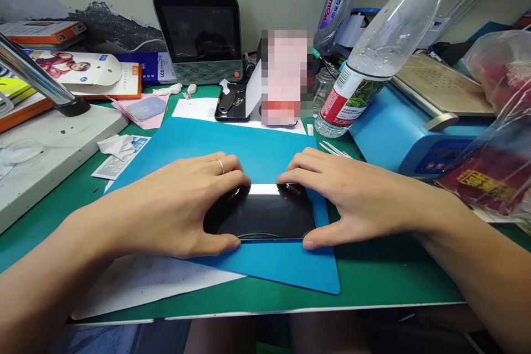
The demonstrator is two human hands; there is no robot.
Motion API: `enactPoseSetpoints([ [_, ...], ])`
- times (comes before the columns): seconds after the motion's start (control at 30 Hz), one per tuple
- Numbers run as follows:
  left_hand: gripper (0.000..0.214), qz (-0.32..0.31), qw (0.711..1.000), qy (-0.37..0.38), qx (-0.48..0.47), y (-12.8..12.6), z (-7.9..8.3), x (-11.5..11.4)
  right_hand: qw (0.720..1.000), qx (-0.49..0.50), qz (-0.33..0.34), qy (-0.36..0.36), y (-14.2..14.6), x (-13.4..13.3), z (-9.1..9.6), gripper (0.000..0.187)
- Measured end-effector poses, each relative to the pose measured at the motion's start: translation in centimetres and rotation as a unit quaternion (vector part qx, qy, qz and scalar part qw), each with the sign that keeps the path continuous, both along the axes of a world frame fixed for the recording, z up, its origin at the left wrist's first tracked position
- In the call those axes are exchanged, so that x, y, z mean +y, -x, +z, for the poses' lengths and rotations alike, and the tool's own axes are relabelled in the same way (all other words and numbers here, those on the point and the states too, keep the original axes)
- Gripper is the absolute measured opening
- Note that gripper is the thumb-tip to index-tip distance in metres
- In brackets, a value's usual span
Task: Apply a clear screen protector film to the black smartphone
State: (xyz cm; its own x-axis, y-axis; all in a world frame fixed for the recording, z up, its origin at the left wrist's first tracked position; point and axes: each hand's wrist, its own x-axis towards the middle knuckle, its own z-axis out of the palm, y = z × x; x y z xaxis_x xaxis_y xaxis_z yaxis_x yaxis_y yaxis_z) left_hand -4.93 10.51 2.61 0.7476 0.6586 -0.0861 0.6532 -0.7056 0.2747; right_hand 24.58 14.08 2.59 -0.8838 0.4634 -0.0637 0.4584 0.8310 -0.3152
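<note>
A dark, glossy smartphone (pixel 261 214) lies lengthwise on a blue mat (pixel 249 144), its black face upward and a bright reflection along its far edge. My left hand (pixel 186 199) grips its left end, with the thumb on the near edge and the fingers over the far edge. A ring is on one finger of that hand. At the right end, my right hand (pixel 332 193) holds the phone the same way, thumb at the near corner and fingers at the far side. Along the near edge shows a thin curved line, which I cannot make out further.
Behind the mat stand a smart display (pixel 199 33) and an opened black phone (pixel 231 102). A plastic bottle (pixel 352 97) and a blue machine with a metal plate (pixel 398 127) are at the right. A white lamp base (pixel 41 160) and boxes sit left.
</note>
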Motion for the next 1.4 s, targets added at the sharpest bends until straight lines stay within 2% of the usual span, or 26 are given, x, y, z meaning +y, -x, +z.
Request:
enactPoseSetpoints([
  [0.27,0.042,0.008,1.000,0.010,0.002,-0.34,0.38,-0.21,1.000,-0.002,0.005,0.001,0.12,0.02,0.03,0.075],
  [1.03,0.044,0.005,1.000,0.008,-0.019,-0.07,-0.14,0.08,1.000,0.000,0.002,0.006,-0.02,0.01,-0.13,0.074],
  [1.4,0.044,0.010,1.000,0.007,0.002,-0.29,0.19,0.02,1.000,-0.002,0.001,0.002,-0.04,0.00,-0.12,0.072],
])
